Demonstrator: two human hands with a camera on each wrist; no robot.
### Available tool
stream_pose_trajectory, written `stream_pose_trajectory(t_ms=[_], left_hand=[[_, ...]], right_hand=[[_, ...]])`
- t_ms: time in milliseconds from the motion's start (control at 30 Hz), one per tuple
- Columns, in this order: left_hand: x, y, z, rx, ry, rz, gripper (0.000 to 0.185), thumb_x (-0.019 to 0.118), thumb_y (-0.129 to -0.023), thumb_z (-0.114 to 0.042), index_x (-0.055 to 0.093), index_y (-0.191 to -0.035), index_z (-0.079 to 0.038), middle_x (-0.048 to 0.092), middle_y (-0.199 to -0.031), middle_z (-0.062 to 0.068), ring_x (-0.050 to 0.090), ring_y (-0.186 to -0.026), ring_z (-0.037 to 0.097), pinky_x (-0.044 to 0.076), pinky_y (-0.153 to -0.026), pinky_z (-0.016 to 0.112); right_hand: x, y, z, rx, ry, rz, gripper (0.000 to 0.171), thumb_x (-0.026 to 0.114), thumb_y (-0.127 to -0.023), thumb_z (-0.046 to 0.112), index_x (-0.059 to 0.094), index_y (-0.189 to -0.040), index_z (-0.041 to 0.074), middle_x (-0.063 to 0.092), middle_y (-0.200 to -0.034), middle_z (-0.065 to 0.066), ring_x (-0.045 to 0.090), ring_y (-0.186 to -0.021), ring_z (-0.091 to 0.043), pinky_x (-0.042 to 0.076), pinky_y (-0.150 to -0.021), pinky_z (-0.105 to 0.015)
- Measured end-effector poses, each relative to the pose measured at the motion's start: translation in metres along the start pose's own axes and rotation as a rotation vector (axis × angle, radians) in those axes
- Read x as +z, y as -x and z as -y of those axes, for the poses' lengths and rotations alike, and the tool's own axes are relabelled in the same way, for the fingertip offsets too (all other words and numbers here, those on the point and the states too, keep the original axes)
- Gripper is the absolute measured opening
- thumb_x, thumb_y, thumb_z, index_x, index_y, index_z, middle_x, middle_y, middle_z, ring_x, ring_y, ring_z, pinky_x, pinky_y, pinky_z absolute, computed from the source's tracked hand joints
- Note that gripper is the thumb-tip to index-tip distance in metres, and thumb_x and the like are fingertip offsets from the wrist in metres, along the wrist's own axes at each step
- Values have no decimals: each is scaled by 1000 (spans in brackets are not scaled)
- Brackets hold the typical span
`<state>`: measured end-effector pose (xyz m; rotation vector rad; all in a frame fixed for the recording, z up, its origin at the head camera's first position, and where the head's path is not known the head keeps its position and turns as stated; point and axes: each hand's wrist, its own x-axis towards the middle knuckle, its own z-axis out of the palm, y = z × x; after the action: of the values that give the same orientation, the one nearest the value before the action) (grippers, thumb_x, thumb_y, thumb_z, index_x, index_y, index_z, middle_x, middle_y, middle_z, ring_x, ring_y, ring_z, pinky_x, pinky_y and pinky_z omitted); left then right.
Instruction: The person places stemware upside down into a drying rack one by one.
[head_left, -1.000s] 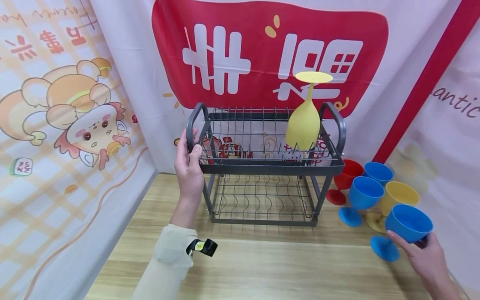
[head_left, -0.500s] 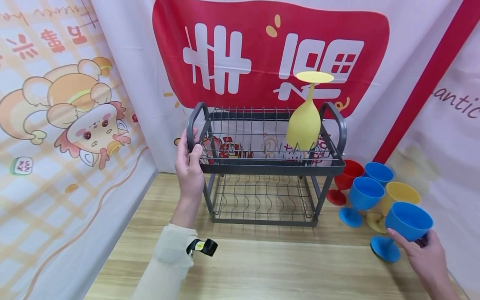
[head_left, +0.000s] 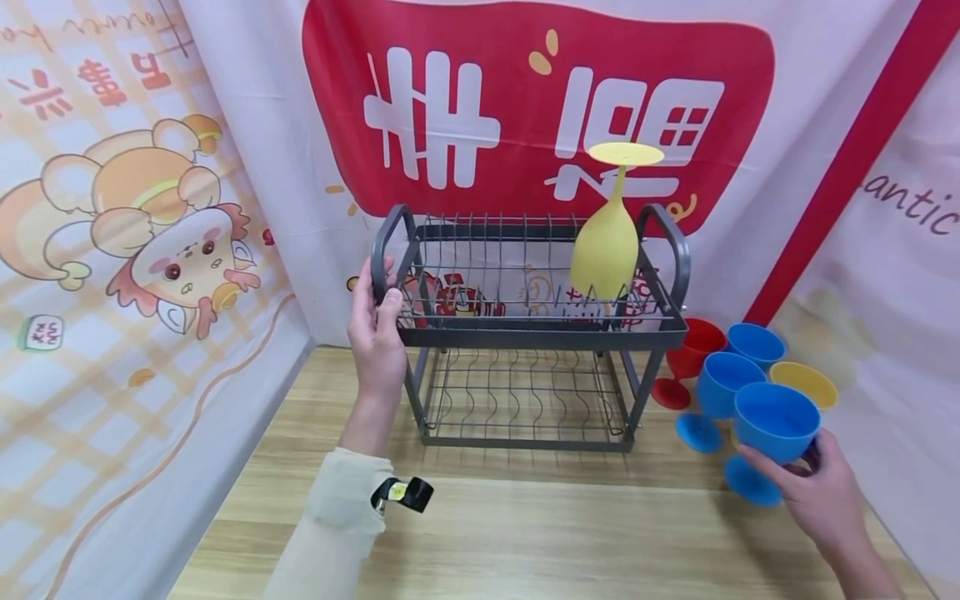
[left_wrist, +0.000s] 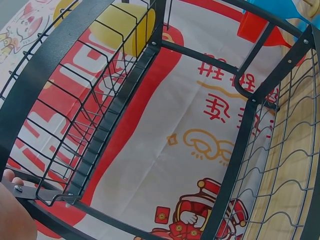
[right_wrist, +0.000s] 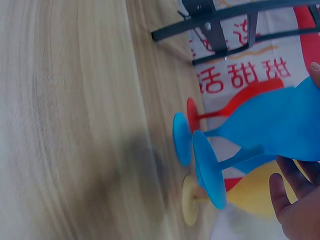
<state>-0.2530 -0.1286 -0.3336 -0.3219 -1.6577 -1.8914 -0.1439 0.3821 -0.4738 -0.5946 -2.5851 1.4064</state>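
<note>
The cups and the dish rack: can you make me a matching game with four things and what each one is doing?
1. Left hand
2. Right hand
3. Red goblet
4. Upturned yellow goblet

A. Standing on the table
B. Gripping the dish rack
C. Perched on the top tier
D. Holding a blue goblet

Pairs: 1-B, 2-D, 3-A, 4-C

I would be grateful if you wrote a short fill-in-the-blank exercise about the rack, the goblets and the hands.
1. The left hand grips the rack, and the held goblet in the right hand is coloured ____.
2. The yellow goblet on the rack stands upside ____.
3. On the table, the closest goblet to the rack is coloured ____.

Missing words: blue; down; red.
</note>
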Motion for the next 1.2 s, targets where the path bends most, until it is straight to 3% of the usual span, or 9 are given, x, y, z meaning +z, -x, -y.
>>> stream_pose_trajectory(t_ms=[100, 200, 233, 333, 367, 733, 1000, 1200], left_hand=[[-1, 0, 0, -3, -1, 2, 54, 48, -110, -16, 41, -163, -19, 56, -160, 0, 48, -149, 26, 30, -131, 52], [-1, 0, 1, -4, -1, 4, 54, 48, -110, -16, 41, -163, -19, 56, -160, -1, 48, -150, 27, 30, -131, 51], [-1, 0, 2, -5, 0, 6, 54, 47, -110, -16, 41, -163, -19, 56, -160, -1, 48, -150, 28, 30, -131, 51], [-1, -1, 2, -7, -1, 10, 53, 48, -110, -17, 41, -163, -19, 56, -160, -2, 47, -151, 29, 31, -131, 51], [-1, -1, 2, -8, -5, 9, 53, 48, -110, -17, 41, -163, -19, 55, -160, -3, 47, -151, 28, 31, -131, 51], [-3, -1, 2, 8, 20, 11, 55, 50, -108, -15, 42, -163, -18, 54, -161, 3, 46, -152, 26, 33, -129, 47], [-10, 3, 1, -29, 1, 7, 56, 54, -106, -17, 45, -161, -20, 56, -160, 1, 51, -148, 27, 37, -128, 46], [-18, 18, 12, -53, -36, -50, 56, 59, -104, -17, 49, -159, -16, 56, -158, 7, 56, -141, 28, 46, -122, 35]], right_hand=[[6, 3, 7, -99, 57, -13, 104, 74, -96, 53, 13, -171, 15, 34, -167, -29, 38, -141, -54, 61, -99, -52], [12, 8, 14, -180, 93, -17, 102, 77, -95, 48, 18, -169, 11, 39, -162, -29, 44, -136, -54, 62, -90, -47], [14, 9, 16, -199, 101, -18, 101, 78, -95, 47, 19, -168, 9, 41, -161, -30, 45, -135, -54, 62, -89, -48], [19, 13, 24, -236, 112, -1, 101, 79, -95, 44, 20, -167, 6, 40, -160, -32, 45, -134, -58, 53, -94, -76], [20, 14, 27, -245, 117, 4, 101, 80, -94, 43, 20, -167, 5, 40, -159, -33, 45, -133, -59, 52, -95, -78], [45, 22, 53, -386, 219, 20, 107, 91, -83, 40, 29, -164, 8, 43, -157, -31, 45, -132, -58, 52, -92, -80], [63, 30, 74, -492, 252, 13, 106, 95, -77, 42, 37, -161, 13, 50, -154, -24, 47, -134, -54, 49, -94, -83], [78, 34, 90, -628, 258, -22, 101, 100, -71, 25, 46, -155, 12, 56, -148, -22, 50, -132, -51, 53, -91, -80]])
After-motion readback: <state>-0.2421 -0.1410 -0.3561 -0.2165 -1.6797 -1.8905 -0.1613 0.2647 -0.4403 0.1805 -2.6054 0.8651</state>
